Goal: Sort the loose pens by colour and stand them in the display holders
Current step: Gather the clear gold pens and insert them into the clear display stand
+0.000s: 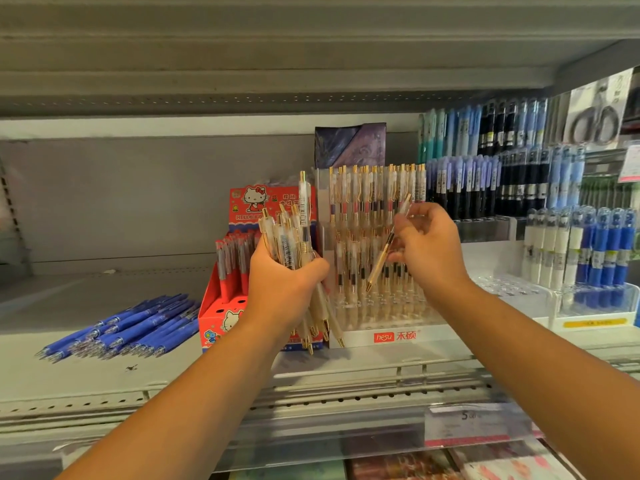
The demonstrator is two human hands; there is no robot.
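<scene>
Pinching one gold pen [381, 261] in the right hand [427, 249] — tip down and to the left, just in front of the clear holder [388, 306] — while the left hand [282, 287] grips a bundle of pale pens [294, 244] upright beside it.

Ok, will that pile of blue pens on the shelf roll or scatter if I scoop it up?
Probably some. The blue pens look like smooth round barrels heaped loose and roughly parallel on the flat shelf, so a sideways push likely fans them out. They look stiff and light, so a scoop should lift several together.
</scene>
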